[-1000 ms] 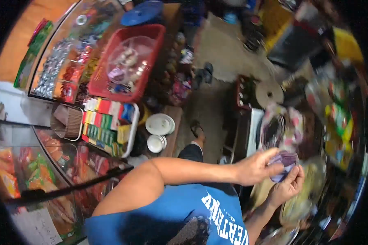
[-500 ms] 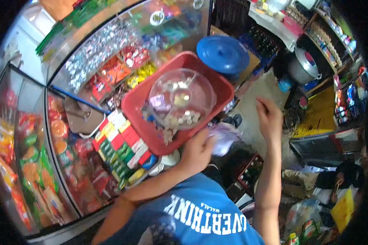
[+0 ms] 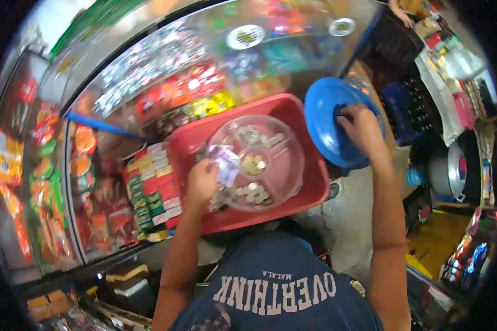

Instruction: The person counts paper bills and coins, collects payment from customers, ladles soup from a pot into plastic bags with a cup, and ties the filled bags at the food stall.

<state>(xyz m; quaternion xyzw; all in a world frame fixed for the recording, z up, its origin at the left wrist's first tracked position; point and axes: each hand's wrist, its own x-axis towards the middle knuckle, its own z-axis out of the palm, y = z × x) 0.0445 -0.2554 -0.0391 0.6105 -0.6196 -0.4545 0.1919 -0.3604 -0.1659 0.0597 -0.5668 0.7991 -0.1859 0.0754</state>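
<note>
My left hand (image 3: pixel 203 181) is closed on purple paper that looks like banknotes (image 3: pixel 225 165), over the left side of a clear round divided tray (image 3: pixel 286 185). Silver coins (image 3: pixel 253 194) and yellowish coins (image 3: pixel 253 164) lie in the tray's compartments. The tray rests inside a red plastic basin (image 3: pixel 248 220). To the right, my right hand (image 3: pixel 361 129) reaches over a round blue lid (image 3: pixel 323 118), its fingers curled at the lid's middle and seemingly gripping the knob. What the lid covers is mostly hidden.
A glass display case with bagged sweets (image 3: pixel 171 94) stands behind the basin. Small stacked boxes (image 3: pixel 149 187) sit at its left, beside packets behind glass (image 3: pixel 47 182). A large metal pot (image 3: pixel 446 171) stands at right. Another person's hand (image 3: pixel 401 15) shows at top right.
My left hand has moved left with the purple paper, from in front of the basin to over the tray. My right hand has risen from the open side onto the blue lid. The view has turned.
</note>
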